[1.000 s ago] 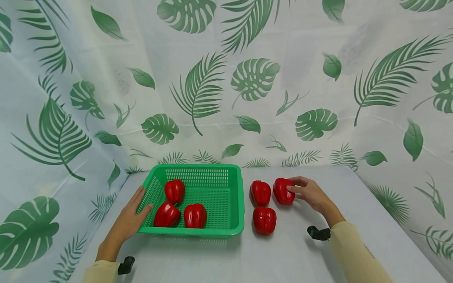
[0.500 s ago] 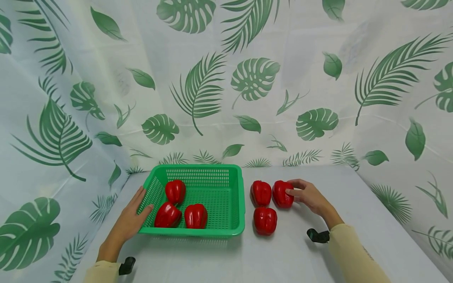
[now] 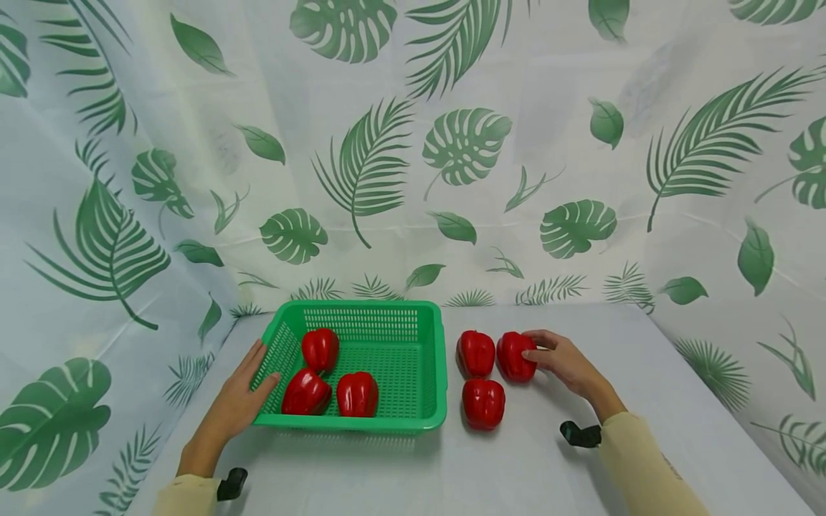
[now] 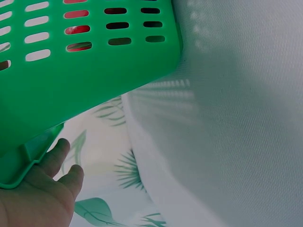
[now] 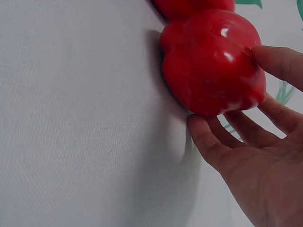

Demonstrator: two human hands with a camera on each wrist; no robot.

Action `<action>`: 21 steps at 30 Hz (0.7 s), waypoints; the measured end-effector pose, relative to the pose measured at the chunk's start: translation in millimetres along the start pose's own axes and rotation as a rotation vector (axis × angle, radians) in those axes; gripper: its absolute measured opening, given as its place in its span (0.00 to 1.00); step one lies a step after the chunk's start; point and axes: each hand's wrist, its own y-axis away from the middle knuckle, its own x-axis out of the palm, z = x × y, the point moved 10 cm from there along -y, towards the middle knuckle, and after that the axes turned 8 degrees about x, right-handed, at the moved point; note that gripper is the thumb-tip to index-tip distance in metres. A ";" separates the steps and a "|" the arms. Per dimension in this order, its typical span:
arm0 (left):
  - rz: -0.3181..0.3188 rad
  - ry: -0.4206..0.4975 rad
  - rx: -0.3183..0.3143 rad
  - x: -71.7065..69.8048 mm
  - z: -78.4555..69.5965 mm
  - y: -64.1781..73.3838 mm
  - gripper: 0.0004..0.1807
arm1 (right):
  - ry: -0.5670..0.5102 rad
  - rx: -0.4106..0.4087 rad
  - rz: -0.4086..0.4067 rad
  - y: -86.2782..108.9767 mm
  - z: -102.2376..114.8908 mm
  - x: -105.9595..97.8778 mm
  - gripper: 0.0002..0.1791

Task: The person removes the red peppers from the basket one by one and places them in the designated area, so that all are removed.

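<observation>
My left hand (image 3: 235,401) lies along the left rim of a green plastic basket (image 3: 441,373), fingers straight and thumb over the edge. Its palm side and fingertips show below the basket rim in the left wrist view. A red bell pepper (image 3: 514,360) is held at its right side by the fingers and thumb of my right hand (image 3: 571,362). The right wrist view shows the fingertips against this pepper (image 5: 213,66), low on the table. Touching or close beside it are a second bell pepper (image 3: 476,352) and a third, nearer bell pepper (image 3: 484,405).
Inside the basket lie three more red bell peppers, one at the back (image 3: 320,350), one front left (image 3: 306,393) and one front middle (image 3: 357,394). A white table (image 3: 503,473) carries everything. Leaf-printed curtains (image 3: 387,265) stand behind and at both sides.
My right hand has brought the bell pepper slightly down and toward me, beside the other two. My left hand and the basket have stayed in place.
</observation>
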 end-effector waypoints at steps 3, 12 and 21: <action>-0.001 0.000 0.000 -0.3 0.1 0.4 0.40 | 0.009 -0.012 0.004 1.1 0.4 1.4 0.39; 0.005 0.003 -0.006 0.3 1.9 0.2 0.41 | 0.010 -0.030 0.015 4.6 5.5 5.0 0.42; 0.005 0.012 -0.001 0.4 2.2 -0.5 0.41 | 0.101 -0.051 -0.028 2.2 15.6 -1.3 0.47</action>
